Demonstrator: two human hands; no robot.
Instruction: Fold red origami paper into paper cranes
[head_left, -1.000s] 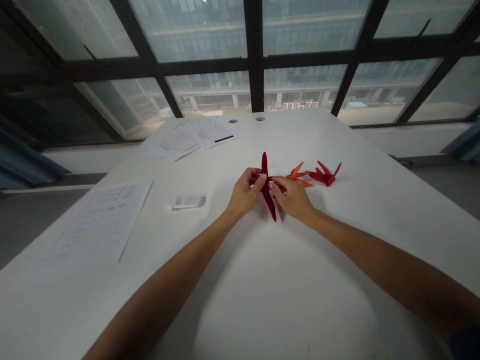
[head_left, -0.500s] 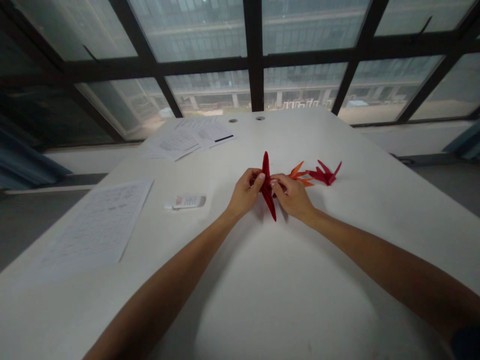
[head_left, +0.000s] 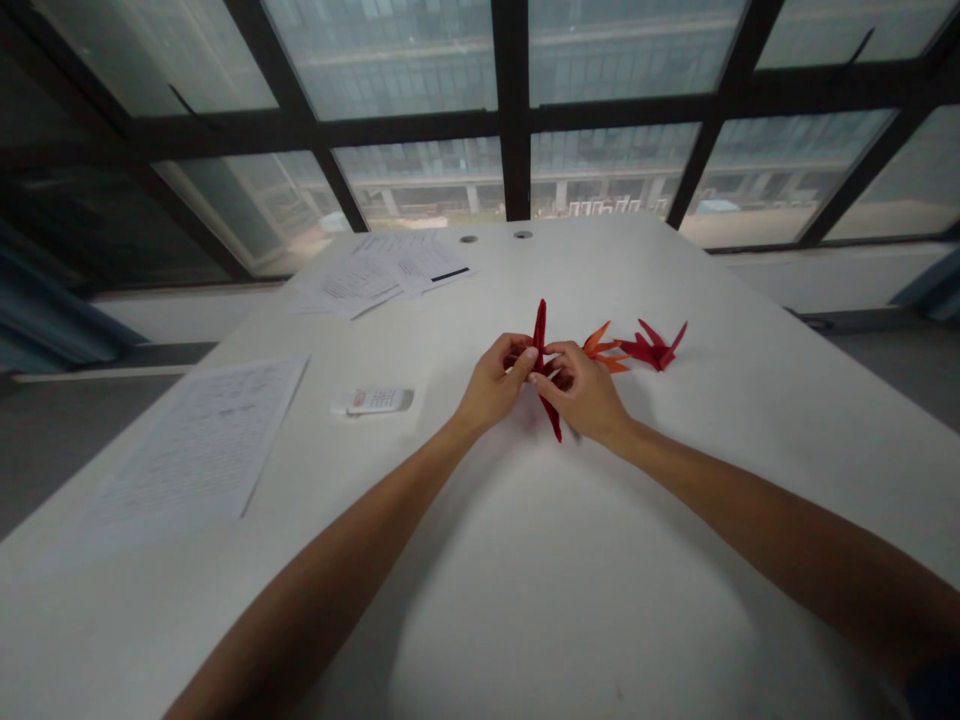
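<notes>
A dark red folded paper piece (head_left: 551, 418), long and pointed at both ends, is held above the table between my two hands. My left hand (head_left: 496, 382) pinches its middle from the left, thumb on the near side. From the right, my right hand (head_left: 586, 390) grips the same middle part, with thumb and fingers closed on it. The fingers hide the centre of the folds. Just beyond my right hand lies an orange origami crane (head_left: 602, 348), partly covered by that hand. Beside it, to the right, a crimson origami crane (head_left: 654, 347) rests on the table.
A white glue tube (head_left: 379, 401) lies left of my hands on the white table (head_left: 480, 600). Printed sheets (head_left: 202, 440) cover the left side, and more papers (head_left: 390, 270) lie at the back left. Two round cable holes (head_left: 523, 235) sit near the far edge, before large windows.
My right thumb has moved left across the middle of the red paper, closer to my left thumb. The paper has shifted slightly right and turned a little more edge-on.
</notes>
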